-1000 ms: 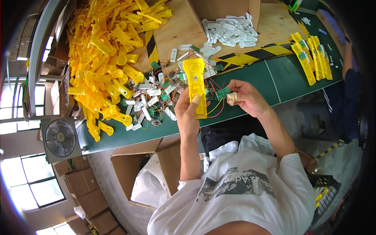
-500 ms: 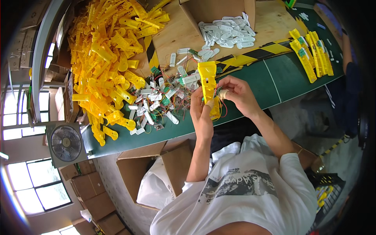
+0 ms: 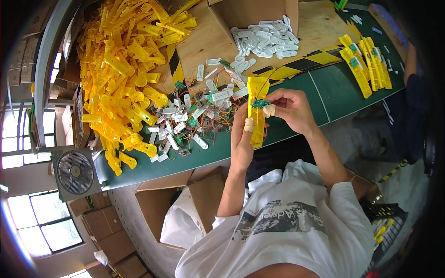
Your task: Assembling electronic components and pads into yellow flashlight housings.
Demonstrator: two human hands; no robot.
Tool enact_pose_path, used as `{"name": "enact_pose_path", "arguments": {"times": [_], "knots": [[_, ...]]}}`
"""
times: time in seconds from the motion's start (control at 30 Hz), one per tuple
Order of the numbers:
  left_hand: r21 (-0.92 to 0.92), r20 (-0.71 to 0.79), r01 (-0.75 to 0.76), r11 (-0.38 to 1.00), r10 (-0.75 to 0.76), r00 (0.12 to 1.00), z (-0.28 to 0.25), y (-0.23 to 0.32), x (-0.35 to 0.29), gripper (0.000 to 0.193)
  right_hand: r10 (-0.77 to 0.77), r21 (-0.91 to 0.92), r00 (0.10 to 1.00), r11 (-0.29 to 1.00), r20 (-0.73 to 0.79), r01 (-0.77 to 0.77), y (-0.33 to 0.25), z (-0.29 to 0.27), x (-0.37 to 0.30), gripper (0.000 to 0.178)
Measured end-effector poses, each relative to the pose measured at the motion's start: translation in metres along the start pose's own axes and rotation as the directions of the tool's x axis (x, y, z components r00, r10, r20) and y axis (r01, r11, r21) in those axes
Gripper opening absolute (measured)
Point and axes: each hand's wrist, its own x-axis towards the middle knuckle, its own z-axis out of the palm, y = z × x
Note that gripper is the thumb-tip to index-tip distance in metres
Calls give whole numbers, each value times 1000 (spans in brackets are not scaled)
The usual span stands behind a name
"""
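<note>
My left hand [image 3: 243, 136] is closed round a long yellow plastic shell [image 3: 257, 132], held upright over the table's near edge. In my right hand [image 3: 292, 110] a small green circuit board [image 3: 261, 104] is pinched between thumb and fingers, against the shell's open face. Pale coverings wrap my left thumb and a right-hand digit. A red wire shows beside the shell; where it ends is hidden. Behind my left hand lies a tangle of wired boards and white plastic parts [image 3: 199, 113].
A large heap of yellow shells [image 3: 125, 83] covers the table's left side. White oval pieces [image 3: 266, 39] spill from a cardboard box [image 3: 259, 11]. Several yellow shells with boards [image 3: 366, 62] lie at right, near another person [image 3: 408, 106]. Below stand an open carton [image 3: 155, 204] and a fan [image 3: 75, 173].
My right hand has brought the green circuit board into view against the shell's face. The shell has turned so more of its inside shows, and my left hand still grips it.
</note>
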Motion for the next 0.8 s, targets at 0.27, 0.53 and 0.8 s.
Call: {"name": "enact_pose_path", "arguments": {"times": [0.27, 0.53, 0.8], "knots": [[-55, 22, -21, 998, 22, 1000, 0, -1, -4, 41, 72, -14, 997, 997, 4, -72, 1, -1, 1, 22], [-29, 26, -31, 999, 32, 999, 1, -3, -3, 40, 119, -79, 992, 989, -38, -122, -4, -5, 1, 21], [-69, 15, 7, 998, -6, 1000, 5, -6, -2, 40, 118, 94, 993, 989, -8, -117, 0, -11, -4, 20]]}}
